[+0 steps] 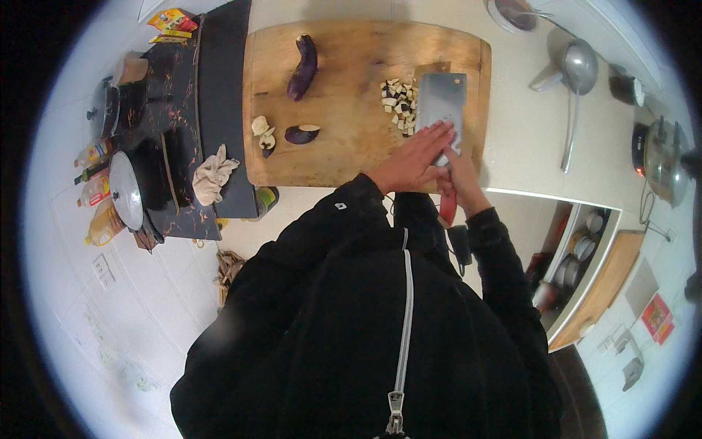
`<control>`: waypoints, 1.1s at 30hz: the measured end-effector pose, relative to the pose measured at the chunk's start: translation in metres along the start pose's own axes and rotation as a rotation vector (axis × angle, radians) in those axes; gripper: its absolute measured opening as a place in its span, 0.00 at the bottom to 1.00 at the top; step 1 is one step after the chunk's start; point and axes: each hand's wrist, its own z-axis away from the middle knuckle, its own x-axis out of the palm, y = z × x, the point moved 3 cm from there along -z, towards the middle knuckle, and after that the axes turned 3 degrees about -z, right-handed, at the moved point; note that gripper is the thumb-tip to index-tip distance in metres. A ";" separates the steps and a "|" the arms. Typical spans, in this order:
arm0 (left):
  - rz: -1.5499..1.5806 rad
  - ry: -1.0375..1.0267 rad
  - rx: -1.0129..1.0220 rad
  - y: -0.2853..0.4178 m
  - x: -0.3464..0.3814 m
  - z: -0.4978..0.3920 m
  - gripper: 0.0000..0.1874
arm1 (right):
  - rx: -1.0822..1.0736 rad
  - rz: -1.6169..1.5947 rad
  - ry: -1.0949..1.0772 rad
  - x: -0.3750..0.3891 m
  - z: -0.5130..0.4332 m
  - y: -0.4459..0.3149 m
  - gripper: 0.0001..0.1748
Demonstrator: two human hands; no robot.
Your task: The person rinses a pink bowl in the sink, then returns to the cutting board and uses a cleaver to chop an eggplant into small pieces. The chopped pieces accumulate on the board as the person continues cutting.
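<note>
A cleaver [442,99] with a red handle lies nearly flat at the right part of the wooden cutting board [351,159]. My right hand [463,178] grips it by the handle. The fingers of my left hand [414,156] rest flat on its blade. Diced eggplant [400,104] is piled against the blade's left edge. One long eggplant [303,68] lies at the upper left of the board. Below it sit a cut eggplant piece [302,134] and several eggplant end pieces [265,136].
Left of the board, a crumpled cloth [214,175] lies on the dark counter, near a lidded pot [126,189] and bottles [98,189]. At right are a metal ladle [578,68], a bowl [513,15] and a glass-lidded electric pot [664,159]. Below, an open cabinet [576,247] holds dishes.
</note>
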 end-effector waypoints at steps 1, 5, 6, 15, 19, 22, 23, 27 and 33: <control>-0.025 0.015 -0.016 -0.004 0.003 -0.004 0.37 | 0.028 -0.024 -0.006 -0.001 0.002 0.000 0.19; 0.024 0.099 -0.269 -0.031 -0.001 -0.011 0.35 | -0.033 -0.006 0.001 -0.015 0.012 -0.001 0.24; 0.022 0.105 -0.361 -0.036 -0.005 -0.010 0.35 | -0.021 -0.012 0.002 -0.019 0.014 -0.001 0.26; 0.386 -0.004 -0.027 0.039 0.016 -0.006 0.32 | -0.295 -0.253 0.158 -0.005 0.009 -0.007 0.39; 0.091 0.089 -0.069 0.015 0.016 -0.007 0.32 | -0.142 -0.125 -0.024 -0.015 0.017 -0.007 0.36; 0.078 0.188 -0.300 -0.016 0.001 -0.001 0.29 | -0.185 0.118 0.038 -0.024 0.020 -0.005 0.31; 0.071 0.239 -0.345 -0.026 -0.009 0.004 0.27 | -0.241 0.205 0.054 -0.025 0.021 -0.005 0.30; -0.045 0.309 -0.513 -0.060 -0.042 0.018 0.21 | -0.382 0.514 0.167 -0.027 0.021 -0.011 0.17; -0.307 0.310 -0.141 -0.081 -0.039 -0.011 0.13 | -0.334 0.572 0.189 -0.027 0.020 -0.008 0.16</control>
